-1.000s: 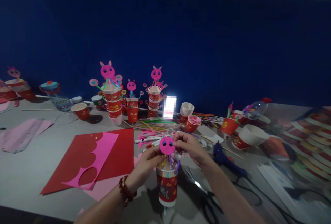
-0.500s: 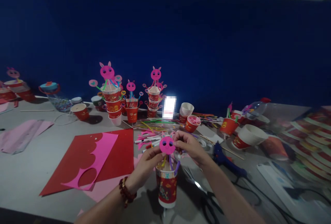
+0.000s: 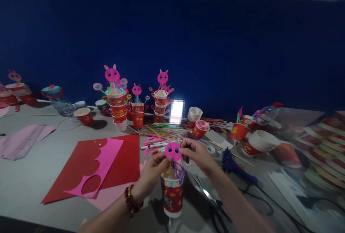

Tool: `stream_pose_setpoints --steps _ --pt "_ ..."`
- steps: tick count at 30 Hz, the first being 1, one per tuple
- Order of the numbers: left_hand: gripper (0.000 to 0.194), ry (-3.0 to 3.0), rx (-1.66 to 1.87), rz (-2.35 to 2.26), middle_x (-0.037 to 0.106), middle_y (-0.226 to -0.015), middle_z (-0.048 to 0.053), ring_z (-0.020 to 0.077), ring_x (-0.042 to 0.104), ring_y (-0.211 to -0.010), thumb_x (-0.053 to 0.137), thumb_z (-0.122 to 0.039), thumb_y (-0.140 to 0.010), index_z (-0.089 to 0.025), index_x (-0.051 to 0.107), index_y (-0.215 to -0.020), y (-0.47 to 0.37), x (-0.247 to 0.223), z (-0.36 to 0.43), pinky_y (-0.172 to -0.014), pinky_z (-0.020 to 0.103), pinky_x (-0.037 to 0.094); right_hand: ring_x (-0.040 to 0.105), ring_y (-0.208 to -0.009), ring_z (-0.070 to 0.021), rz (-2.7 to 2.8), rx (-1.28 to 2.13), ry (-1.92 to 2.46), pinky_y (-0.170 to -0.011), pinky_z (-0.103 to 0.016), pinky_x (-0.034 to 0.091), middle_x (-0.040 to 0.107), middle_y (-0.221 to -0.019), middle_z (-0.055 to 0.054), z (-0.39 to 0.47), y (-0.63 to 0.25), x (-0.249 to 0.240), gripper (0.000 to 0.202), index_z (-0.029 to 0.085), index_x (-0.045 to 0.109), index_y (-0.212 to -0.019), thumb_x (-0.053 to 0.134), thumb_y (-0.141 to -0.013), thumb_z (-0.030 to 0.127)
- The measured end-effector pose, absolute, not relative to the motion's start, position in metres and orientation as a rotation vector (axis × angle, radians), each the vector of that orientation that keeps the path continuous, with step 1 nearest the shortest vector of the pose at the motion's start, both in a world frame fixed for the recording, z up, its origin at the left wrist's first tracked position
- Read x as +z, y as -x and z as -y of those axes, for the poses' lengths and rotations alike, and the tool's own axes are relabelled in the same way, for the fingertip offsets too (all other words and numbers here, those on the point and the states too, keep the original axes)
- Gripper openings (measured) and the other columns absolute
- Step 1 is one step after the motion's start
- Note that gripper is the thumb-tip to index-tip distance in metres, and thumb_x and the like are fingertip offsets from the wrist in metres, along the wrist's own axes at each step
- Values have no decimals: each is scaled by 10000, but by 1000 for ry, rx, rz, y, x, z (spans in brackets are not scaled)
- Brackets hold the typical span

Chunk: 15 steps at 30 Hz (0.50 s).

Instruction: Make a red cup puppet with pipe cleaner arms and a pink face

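A round pink paper face (image 3: 173, 152) with two purple-rimmed eyes and small ears is pinched at both edges. My left hand (image 3: 155, 168) closes on its left side, and my right hand (image 3: 196, 154) grips its right edge. Below it, yellow and purple pipe cleaners (image 3: 176, 170) run down into a red patterned paper cup (image 3: 173, 199) with a white rim. A thin pale stick (image 3: 170, 222) shows under the cup's base. Just right of the cup lie scissors (image 3: 207, 195) with black handles, partly behind my right forearm.
Left of my hands, a cut pink sheet (image 3: 106, 161) lies on red card (image 3: 70, 172). A blue glue gun (image 3: 238, 168) with its cable is at right. Finished cup figures (image 3: 118, 111) stand behind, near a bright phone (image 3: 176, 112) and loose pipe cleaners (image 3: 161, 130). Paper cups (image 3: 260, 143) lie farther right.
The cup and pink face have shifted slightly to the left, and the cup sits a little lower in view. Both hands keep their hold on the face.
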<state>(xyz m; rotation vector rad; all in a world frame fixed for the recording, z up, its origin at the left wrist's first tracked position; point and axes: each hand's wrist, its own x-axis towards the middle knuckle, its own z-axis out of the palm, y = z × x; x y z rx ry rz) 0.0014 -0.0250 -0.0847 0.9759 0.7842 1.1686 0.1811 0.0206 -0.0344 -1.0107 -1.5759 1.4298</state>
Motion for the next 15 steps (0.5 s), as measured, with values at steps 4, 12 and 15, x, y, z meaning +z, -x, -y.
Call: stream_pose_setpoints --steps 4,12,15 --pt "294 -965 1188 -749 788 -933 48 194 679 -848 768 -408 -828 -210 794 -1043 -2 -84 27 -798 274 509 473 -508 -96 1634 1335 1002 -468 -219 378 508 -616 60 -14 -181 -31 282 197 557 -733 734 -779 412" --pt "283 -989 1241 -755 788 -932 58 201 680 -843 781 -406 -814 -200 798 -1007 -2 -80 29 -797 276 502 461 -532 -103 1676 1298 1017 -501 -238 387 494 -646 51 -8 -181 -27 381 194 557 -748 735 -801 527" --pt "278 -961 1248 -726 787 -905 49 185 675 -814 783 -402 -813 -205 795 -1008 -2 -78 29 -793 270 502 463 -560 -106 1684 1314 1014 -514 -236 379 502 -673 42 -4 -180 -28 413 189 556 -754 747 -789 554"
